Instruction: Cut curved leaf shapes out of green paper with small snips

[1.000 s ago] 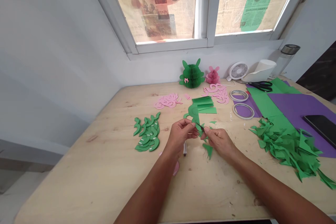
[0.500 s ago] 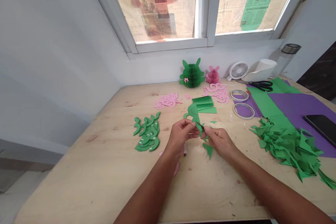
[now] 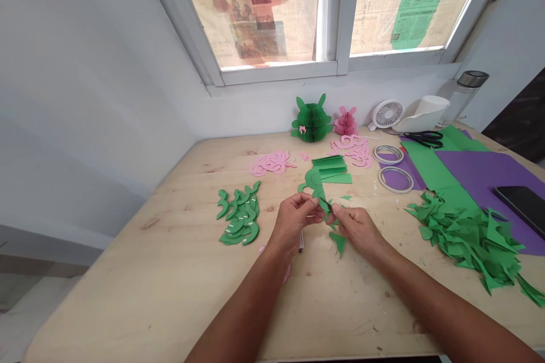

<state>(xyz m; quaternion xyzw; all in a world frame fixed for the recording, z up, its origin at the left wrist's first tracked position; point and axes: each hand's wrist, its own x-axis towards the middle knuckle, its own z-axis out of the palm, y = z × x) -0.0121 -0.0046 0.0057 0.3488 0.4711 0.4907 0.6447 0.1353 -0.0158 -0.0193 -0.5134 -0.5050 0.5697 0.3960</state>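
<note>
My left hand [image 3: 298,214] pinches a piece of green paper [image 3: 314,180] with a curved outline. Closed round a small pair of scissors [image 3: 325,202], my right hand [image 3: 354,226] is just to the right of it. The dark blades meet the paper's edge near my left fingertips; the handles are mostly hidden in my fingers. Small green offcuts [image 3: 338,243] lie under and beside the hands. Behind the held paper is a stack of green paper strips [image 3: 331,165]. A pile of cut green wavy pieces [image 3: 240,216] lies to the left.
Pink cut-outs [image 3: 272,163] lie farther back. Two tape rolls [image 3: 395,180], black-handled scissors [image 3: 426,138], a heap of green scraps [image 3: 470,238], purple paper [image 3: 481,173] and a phone [image 3: 522,210] are on the right. Honeycomb paper figures [image 3: 312,122] and a fan [image 3: 386,114] stand by the wall.
</note>
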